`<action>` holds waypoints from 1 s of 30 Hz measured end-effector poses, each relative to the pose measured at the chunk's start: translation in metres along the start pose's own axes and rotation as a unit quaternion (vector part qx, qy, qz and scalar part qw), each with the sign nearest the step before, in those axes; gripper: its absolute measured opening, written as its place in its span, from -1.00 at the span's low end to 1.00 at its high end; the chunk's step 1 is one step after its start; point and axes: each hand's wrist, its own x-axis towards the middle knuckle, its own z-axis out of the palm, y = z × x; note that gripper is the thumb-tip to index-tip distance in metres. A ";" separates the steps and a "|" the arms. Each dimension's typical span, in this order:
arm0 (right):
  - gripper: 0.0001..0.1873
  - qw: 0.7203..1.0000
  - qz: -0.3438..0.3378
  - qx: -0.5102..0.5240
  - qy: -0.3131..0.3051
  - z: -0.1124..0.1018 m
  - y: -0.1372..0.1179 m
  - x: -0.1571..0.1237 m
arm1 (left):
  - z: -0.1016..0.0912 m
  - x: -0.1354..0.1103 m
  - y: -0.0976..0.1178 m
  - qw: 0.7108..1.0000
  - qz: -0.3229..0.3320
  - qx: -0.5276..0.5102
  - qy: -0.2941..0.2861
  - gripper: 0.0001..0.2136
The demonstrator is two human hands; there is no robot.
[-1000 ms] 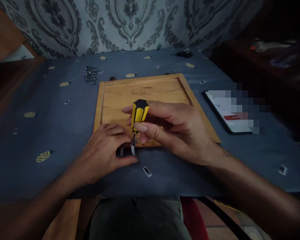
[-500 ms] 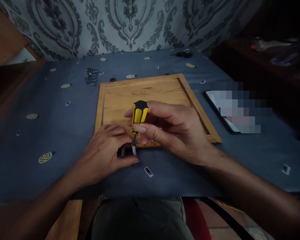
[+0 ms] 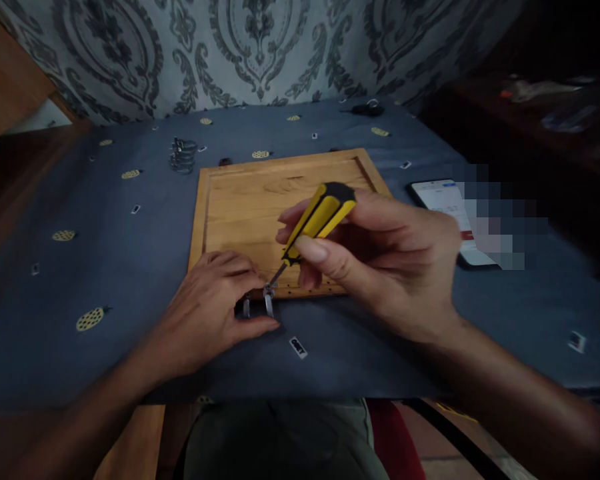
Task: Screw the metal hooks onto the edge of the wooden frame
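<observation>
A wooden board [image 3: 250,200] with a raised rim lies on a blue cloth. At its near edge sits a small metal fitting [image 3: 267,300] with two prongs hanging over the cloth. My left hand [image 3: 210,313] rests beside it, fingers curled and pinching the fitting against the board's edge. My right hand [image 3: 385,260] grips a yellow and black screwdriver [image 3: 320,217], tilted to the right, its tip near the fitting's top.
The blue cloth [image 3: 105,253] with small yellow motifs covers the table. A pile of metal parts [image 3: 182,153] lies at the back left, a phone [image 3: 447,213] to the right of the board, dark scissors [image 3: 367,107] at the far edge. A patterned wall stands behind.
The screwdriver stood upright on the fitting; now its handle leans up and to the right as my right hand has shifted right. My left hand has stayed in place.
</observation>
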 end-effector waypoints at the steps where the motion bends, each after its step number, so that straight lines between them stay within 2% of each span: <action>1: -0.78 1.000 0.006 0.006 0.009 0.000 0.000 0.000 | 0.000 0.000 0.000 1.000 0.002 0.003 0.002 -0.77; 9: -0.82 0.999 0.023 0.036 -0.031 -0.001 0.005 -0.002 | -0.001 0.001 0.000 1.000 -0.001 0.008 -0.005 -0.76; 19: -0.89 0.998 0.008 0.052 -0.040 0.001 0.007 -0.003 | -0.001 0.001 0.000 1.000 0.000 0.007 -0.010 -0.75; 25: -0.90 0.998 -0.018 0.028 -0.053 0.001 0.008 -0.003 | -0.001 0.002 0.001 1.000 0.012 0.002 0.018 -0.78; 30: -0.86 0.997 -0.013 0.017 -0.070 0.003 0.010 -0.002 | -0.001 0.002 0.001 1.000 0.018 0.009 0.022 -0.80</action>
